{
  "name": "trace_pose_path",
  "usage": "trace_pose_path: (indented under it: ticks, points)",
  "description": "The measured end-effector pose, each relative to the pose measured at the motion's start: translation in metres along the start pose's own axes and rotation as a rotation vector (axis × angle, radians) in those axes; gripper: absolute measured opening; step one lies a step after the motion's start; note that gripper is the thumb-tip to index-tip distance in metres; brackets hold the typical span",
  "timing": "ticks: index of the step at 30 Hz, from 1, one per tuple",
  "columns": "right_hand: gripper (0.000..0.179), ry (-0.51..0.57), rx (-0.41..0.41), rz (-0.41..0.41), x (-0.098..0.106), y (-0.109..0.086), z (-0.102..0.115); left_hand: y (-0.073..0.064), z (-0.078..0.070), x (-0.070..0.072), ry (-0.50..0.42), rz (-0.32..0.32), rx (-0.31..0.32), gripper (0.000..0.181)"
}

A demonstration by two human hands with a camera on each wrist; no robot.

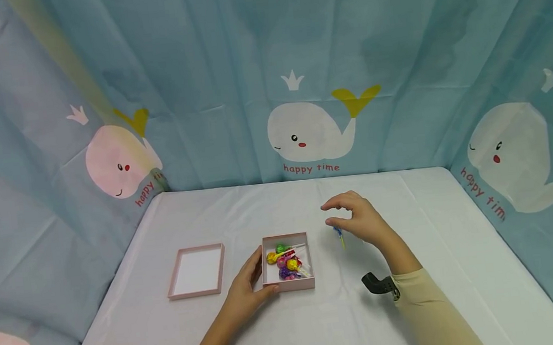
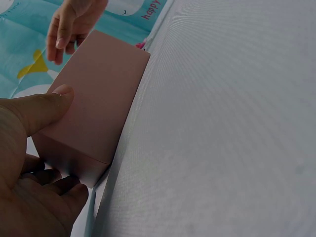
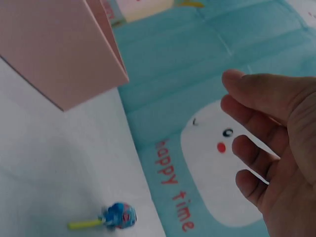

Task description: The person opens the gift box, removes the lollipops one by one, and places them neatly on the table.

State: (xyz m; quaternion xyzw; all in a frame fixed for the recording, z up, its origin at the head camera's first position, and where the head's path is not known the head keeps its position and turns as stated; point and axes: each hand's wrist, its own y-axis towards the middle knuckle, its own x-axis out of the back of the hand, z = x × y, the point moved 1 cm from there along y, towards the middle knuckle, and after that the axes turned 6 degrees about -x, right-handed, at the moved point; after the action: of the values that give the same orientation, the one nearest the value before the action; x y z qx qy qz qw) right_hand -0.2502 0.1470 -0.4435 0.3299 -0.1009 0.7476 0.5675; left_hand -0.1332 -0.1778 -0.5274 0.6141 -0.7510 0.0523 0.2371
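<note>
A pink open-topped box [image 1: 289, 286] stands on the white table, holding several lollipops [image 1: 292, 264] in yellow, green, pink and purple wrappers. My left hand [image 1: 245, 296] grips its near left corner; in the left wrist view the thumb [image 2: 49, 106] lies on one side and the fingers bend round the other. To the right of the box, my right hand [image 1: 363, 221] hovers with thumb and fingers apart and nothing between them. Beneath it, a blue-wrapped lollipop [image 3: 121, 216] with a yellow stick lies on the table, partly hidden by the hand in the head view.
A shallow pink lid [image 1: 196, 271] with a white inside lies left of the box. The white tablecloth [image 1: 465, 265] reaches back to a blue whale-print curtain [image 1: 228, 88], which also hangs on both sides.
</note>
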Motion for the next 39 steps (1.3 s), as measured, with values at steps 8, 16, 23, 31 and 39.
trace_pose_path:
  ticks: [8,16,23,31,39]
  points:
    - [0.026,-0.033,0.115,0.181,-0.022,0.013,0.027,0.000,-0.001,0.000,0.007,0.000,0.038,0.100]
    - [0.025,-0.086,0.189,0.338,-0.049,0.020,0.039,0.000,0.001,0.001,-0.028,0.017,0.039,0.102]
    - [0.026,-0.114,0.260,0.453,-0.071,0.024,0.045,0.000,0.001,0.001,-0.046,0.022,0.022,0.103]
    - [0.025,-0.097,0.281,0.532,-0.092,0.025,0.040,0.000,0.000,0.002,-0.043,0.025,0.021,0.102]
    - [0.026,-0.119,0.319,0.579,-0.106,0.022,0.038,-0.002,0.001,0.002,-0.065,0.030,0.010,0.102]
